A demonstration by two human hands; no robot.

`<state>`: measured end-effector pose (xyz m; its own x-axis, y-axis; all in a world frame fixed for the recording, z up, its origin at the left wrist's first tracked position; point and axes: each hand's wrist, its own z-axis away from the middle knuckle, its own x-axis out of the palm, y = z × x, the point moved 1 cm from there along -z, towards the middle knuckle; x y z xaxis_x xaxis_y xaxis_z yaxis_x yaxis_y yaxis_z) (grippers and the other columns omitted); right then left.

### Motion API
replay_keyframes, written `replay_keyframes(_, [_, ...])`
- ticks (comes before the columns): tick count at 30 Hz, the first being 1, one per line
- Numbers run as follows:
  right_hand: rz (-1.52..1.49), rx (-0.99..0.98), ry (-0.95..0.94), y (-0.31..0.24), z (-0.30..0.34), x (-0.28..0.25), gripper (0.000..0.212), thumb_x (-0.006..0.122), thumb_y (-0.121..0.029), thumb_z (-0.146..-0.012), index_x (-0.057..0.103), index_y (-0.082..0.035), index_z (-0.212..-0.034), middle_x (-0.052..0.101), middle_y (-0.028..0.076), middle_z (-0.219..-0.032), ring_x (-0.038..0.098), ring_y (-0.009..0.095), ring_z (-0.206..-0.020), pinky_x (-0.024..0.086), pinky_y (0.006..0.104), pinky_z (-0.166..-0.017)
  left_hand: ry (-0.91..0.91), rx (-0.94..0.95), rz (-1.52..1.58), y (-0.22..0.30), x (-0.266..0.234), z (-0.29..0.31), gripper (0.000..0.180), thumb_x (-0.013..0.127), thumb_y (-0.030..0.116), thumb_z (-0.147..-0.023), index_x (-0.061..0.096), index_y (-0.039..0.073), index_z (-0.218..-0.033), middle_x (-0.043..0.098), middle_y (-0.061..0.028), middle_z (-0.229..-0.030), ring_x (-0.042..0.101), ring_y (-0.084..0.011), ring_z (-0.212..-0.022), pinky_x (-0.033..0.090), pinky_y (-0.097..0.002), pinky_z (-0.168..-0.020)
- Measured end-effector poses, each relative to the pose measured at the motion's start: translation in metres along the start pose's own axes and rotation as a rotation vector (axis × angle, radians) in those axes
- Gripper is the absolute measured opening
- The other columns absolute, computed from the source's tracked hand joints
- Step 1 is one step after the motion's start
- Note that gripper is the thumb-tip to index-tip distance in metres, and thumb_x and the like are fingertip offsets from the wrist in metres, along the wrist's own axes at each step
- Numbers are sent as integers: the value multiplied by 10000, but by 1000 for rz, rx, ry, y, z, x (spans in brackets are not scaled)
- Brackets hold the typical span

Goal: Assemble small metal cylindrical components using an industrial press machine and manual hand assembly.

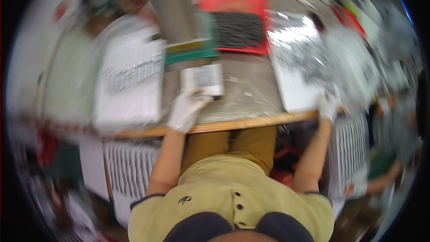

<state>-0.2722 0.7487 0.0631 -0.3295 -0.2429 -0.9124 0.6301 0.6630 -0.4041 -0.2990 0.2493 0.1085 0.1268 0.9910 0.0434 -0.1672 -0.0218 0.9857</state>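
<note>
My left hand point(184, 111), in a white glove, has its fingers closed at the near edge of a small, pale rectangular block point(202, 79) with a greyish middle. This block lies just in front of a green-based machine point(190, 53) with a thick grey column. Over at the right, my right hand point(328, 106), also gloved in white, is by the near right corner of a white ribbed tray point(291, 94) bearing many small dark metallic parts. Motion blur smears the right fingers, so whether they hold one of these parts is unclear.
A red tray point(267, 27) of small dark pieces stands at the back. To the left lies another white ribbed tray point(127, 105) with rows of thin parts. The table's wooden edge point(237, 124) runs before me. Further ribbed trays point(351, 148) sit below it; another person's arm point(383, 181) is at right.
</note>
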Motion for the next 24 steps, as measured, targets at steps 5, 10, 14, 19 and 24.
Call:
replay_keyframes(5, [-124, 156, 202, 13, 15, -36, 332, 595, -370, -814, 677, -115, -1011, 652, 193, -1003, 616, 369, -956, 485, 402, -827, -123, -13, 140, -23, 17, -16, 224, 624, -94, -783, 572, 28, -964, 618, -81, -1005, 616, -128, -827, 493, -230, -752])
replay_keyframes(10, [114, 205, 92, 10, -7, -42, 356, 607, -365, -793, 674, -110, -1032, 656, 183, -1015, 624, 350, -969, 488, 408, -850, -160, 38, 45, -23, 38, -18, 225, 652, -84, -767, 589, 13, -961, 627, -90, -1022, 619, -132, -847, 493, -237, -760])
replay_keyframes(14, [273, 131, 33, 29, -35, -27, 375, 632, -343, -717, 700, -54, -946, 664, 208, -960, 644, 340, -938, 500, 411, -824, -149, 20, 7, -17, 54, -12, 252, 661, -102, -751, 603, -6, -976, 634, -78, -1000, 639, -141, -845, 505, -242, -759])
replay_keyframes(19, [140, 83, 65, 27, -28, -39, 294, 639, -254, -722, 708, -28, -897, 683, 203, -854, 665, 334, -794, 497, 388, -752, -148, 10, 54, -17, 51, -10, 210, 671, -62, -788, 595, -15, -978, 635, -62, -975, 634, -119, -842, 503, -227, -749])
replay_keyframes(24, [-461, -191, 121, -53, 63, -55, 194, 591, -141, -821, 662, 34, -864, 670, 108, -771, 592, 178, -690, 463, 306, -670, -178, -1, 141, -13, 44, -1, 210, 665, -63, -795, 594, -7, -985, 637, -63, -973, 625, -115, -868, 503, -228, -762])
